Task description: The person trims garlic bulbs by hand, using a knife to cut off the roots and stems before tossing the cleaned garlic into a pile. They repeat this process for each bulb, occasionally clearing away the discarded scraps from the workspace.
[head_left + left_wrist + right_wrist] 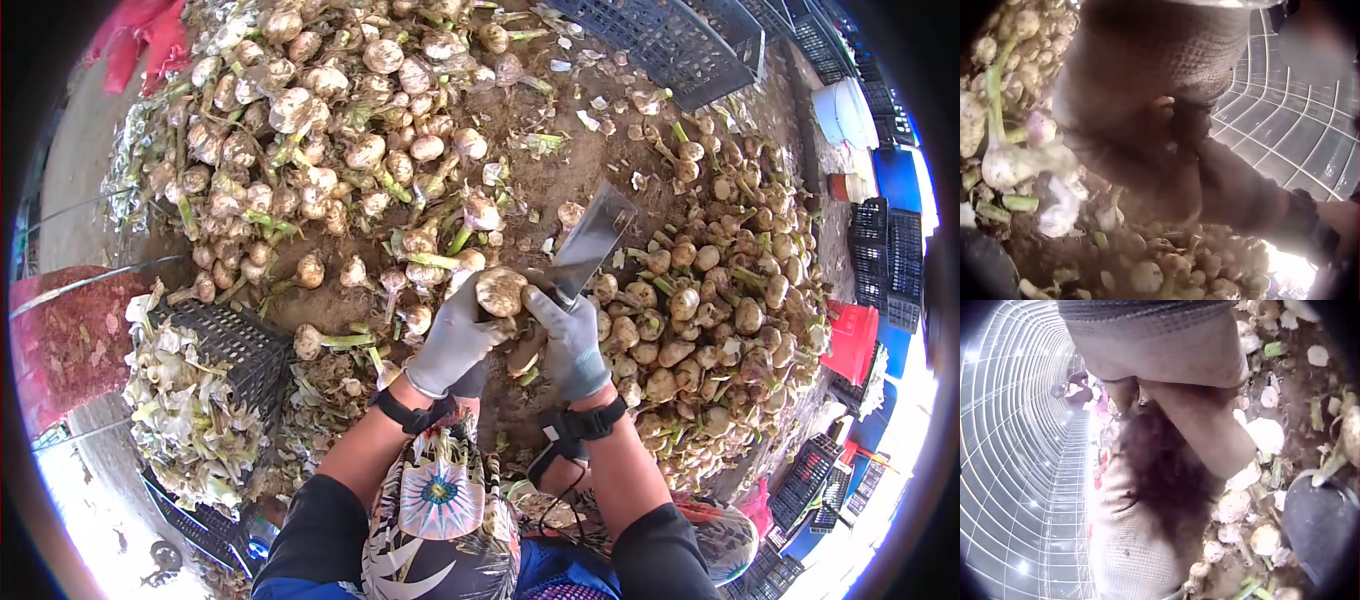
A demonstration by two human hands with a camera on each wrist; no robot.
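Note:
In the head view my gloved left hand (452,342) grips a dirt-covered garlic bulb (500,291), its root side facing up. Beside it, my gloved right hand (572,350) holds a broad-bladed knife (597,235), the blade slanting up and away to the right. The right thumb lies close against the bulb's edge. Most of the handle is hidden inside the right hand. Grey glove fabric (1141,81) fills the middle of the left wrist view, and the bulb is hidden there. Gloves also cover much of the right wrist view.
A large heap of untrimmed garlic (320,110) spreads at the back left; trimmed bulbs (690,300) are piled on the right. At the left, a black crate (232,345) adjoins cut leaves (185,420). Another crate (670,50) stands at the back, a red bucket (850,340) far right.

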